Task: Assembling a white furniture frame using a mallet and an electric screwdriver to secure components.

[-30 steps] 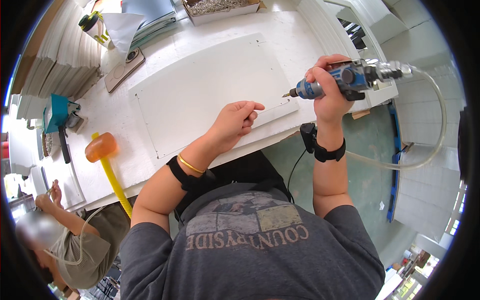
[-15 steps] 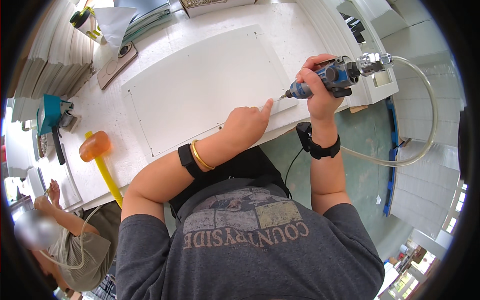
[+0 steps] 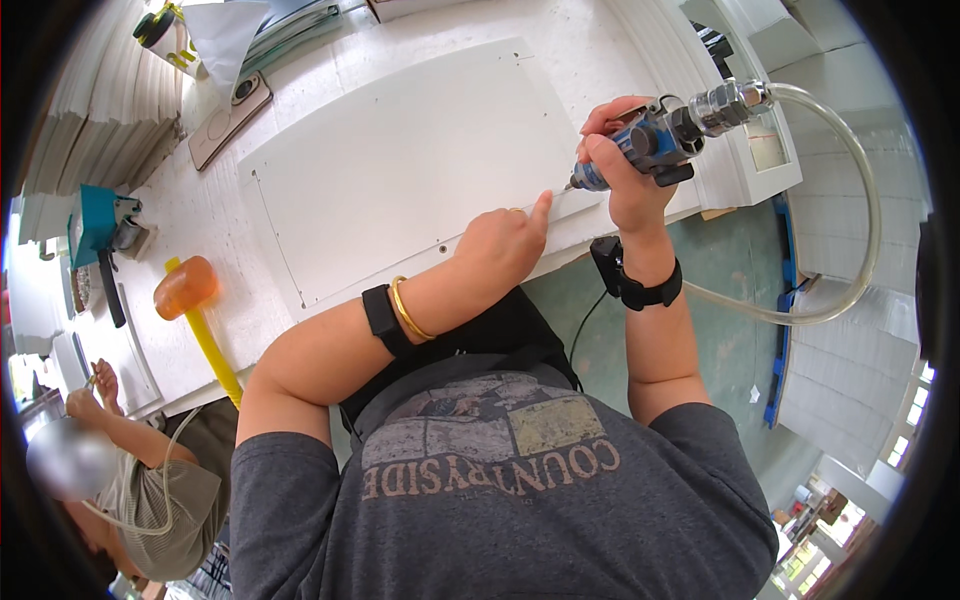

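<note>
- Wrapping around the blue air screwdriver [image 3: 650, 140], my right hand [image 3: 632, 180] is clamped on its body, a grip I judge meant to steer the bit, which tilts down toward the left.
- My left hand [image 3: 500, 243] has its index finger stretched out just beside that bit, likely to guide or steady; the other fingers curl under, and from here I can't tell whether they hold anything.
- Beneath, the white panel [image 3: 400, 150] lies flat on the workbench [image 3: 245, 275], its near right edge under the bit; I can't confirm contact.
- The clear hose [image 3: 868, 200] loops out to the right, seemingly so it clears the panel.
- To the left, the mallet [image 3: 186, 288] and phone [image 3: 230, 120] sit off the panel, presumably out of the way.
- I see block lettering, upside down, on the grey T-shirt [image 3: 500, 530], and yellow-green marking on the cup [image 3: 183, 52]; any marking on the screwdriver is too small for me to read.
</note>
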Available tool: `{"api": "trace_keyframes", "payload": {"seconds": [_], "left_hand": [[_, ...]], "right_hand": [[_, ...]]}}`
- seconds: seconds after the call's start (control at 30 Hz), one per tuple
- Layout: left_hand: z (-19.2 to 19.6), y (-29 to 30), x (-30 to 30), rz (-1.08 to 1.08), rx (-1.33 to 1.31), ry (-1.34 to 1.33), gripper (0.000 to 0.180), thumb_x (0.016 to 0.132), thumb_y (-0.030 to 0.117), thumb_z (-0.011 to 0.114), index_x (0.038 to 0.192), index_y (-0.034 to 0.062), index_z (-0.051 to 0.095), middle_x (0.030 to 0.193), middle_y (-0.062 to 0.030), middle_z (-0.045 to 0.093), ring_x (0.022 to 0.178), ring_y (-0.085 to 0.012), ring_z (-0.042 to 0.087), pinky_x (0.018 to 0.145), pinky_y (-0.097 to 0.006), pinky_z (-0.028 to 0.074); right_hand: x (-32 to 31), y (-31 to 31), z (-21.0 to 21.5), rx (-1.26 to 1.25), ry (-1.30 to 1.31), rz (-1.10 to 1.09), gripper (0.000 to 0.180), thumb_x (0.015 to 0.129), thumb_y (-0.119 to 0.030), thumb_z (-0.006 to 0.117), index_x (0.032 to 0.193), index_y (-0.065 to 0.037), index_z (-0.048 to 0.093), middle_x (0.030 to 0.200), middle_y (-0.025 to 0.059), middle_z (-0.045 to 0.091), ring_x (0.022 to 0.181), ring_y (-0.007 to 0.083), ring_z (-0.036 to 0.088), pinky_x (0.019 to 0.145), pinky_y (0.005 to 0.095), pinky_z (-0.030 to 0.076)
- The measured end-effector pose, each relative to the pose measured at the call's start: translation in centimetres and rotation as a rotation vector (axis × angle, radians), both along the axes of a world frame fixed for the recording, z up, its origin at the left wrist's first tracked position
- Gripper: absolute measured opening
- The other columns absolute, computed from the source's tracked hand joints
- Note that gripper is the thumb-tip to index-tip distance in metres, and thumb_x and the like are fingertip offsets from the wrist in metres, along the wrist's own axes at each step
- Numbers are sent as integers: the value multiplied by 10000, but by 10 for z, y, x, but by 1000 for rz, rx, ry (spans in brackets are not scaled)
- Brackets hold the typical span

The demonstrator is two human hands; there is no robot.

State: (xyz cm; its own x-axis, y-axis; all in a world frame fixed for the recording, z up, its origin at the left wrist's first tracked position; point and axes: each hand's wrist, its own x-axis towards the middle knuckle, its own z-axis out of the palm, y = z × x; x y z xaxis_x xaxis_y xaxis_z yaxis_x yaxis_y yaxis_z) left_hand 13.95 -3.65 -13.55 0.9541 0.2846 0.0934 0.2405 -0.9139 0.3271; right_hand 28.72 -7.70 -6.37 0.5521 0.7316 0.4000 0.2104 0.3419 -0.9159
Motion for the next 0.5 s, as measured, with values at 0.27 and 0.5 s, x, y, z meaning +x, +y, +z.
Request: {"api": "trace_keyframes", "payload": {"seconds": [0.27, 0.5], "left_hand": [[0, -1, 0, 8, 8, -4, 526, 740, 33, 500, 1254, -42, 426, 607, -83, 537, 539, -227, 564, 482, -337, 456], [5, 2, 0, -16, 25, 77, 471, 749, 45, 490, 1212, -40, 460, 619, -107, 548, 555, -230, 569, 497, -332, 458]], "right_hand": [[0, 2, -3, 18, 3, -50, 64, 686, -16, 596, 731, 2, 555, 622, 39, 563, 547, 117, 568, 525, 240, 474], [4, 2, -5, 7, 20, -30, 75, 682, -1, 588, 747, 9, 553, 626, 46, 564, 549, 129, 571, 528, 243, 475]]}}
